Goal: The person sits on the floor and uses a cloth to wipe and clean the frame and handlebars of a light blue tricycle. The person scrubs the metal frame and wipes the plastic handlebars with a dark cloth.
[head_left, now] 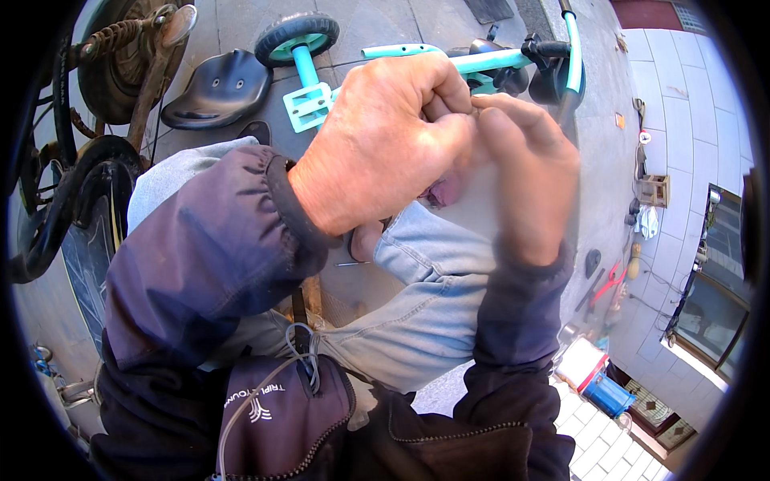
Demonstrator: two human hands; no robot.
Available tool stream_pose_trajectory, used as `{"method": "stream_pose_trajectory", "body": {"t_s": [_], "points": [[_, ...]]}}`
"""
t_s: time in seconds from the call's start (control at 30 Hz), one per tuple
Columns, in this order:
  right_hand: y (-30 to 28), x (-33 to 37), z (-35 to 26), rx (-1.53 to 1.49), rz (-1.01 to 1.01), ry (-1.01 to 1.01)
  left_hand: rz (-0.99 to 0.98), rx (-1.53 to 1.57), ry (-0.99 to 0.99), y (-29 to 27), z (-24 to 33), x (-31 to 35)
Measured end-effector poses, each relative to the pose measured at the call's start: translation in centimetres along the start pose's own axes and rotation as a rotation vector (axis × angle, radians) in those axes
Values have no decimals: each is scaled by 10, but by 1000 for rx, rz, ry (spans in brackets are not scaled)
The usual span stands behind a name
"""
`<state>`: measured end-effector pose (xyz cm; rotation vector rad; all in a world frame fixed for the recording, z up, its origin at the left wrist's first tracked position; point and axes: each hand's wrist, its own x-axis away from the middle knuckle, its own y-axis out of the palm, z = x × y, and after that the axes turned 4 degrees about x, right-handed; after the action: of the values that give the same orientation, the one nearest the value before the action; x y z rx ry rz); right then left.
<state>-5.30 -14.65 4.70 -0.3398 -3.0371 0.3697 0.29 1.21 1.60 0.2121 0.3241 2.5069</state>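
Note:
My left hand (385,140) is raised in front of me, its fingers curled into a pinch. Against its fingertips my right hand (536,164) is pinched too and slightly blurred. Whatever lies between the fingertips is too small to make out. Beyond the hands, a turquoise frame (489,60) with black fittings lies on the ground, partly hidden. A turquoise axle (305,68) with a square bracket carries a black-tyred wheel (297,38). Beside it rests a black plastic seat (218,90). A pinkish thing (443,191) shows just below my hands, mostly covered.
A rusty motorbike or similar vehicle (120,72) stands close on my left. Along the tiled wall at the right are red-handled pliers (611,282), a small wooden box (654,191) and a white bag (646,221). A blue and red container (597,381) stands at the lower right.

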Motion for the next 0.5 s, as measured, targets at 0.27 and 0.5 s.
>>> {"method": "stream_pose_trajectory", "body": {"t_s": [0.27, 0.5], "points": [[-2, 0, 3, -11, -29, -49, 9, -25, 59, -4, -3, -1], [-3, -2, 5, -39, -23, -67, -49, 292, 17, -10, -5, -3]]}}
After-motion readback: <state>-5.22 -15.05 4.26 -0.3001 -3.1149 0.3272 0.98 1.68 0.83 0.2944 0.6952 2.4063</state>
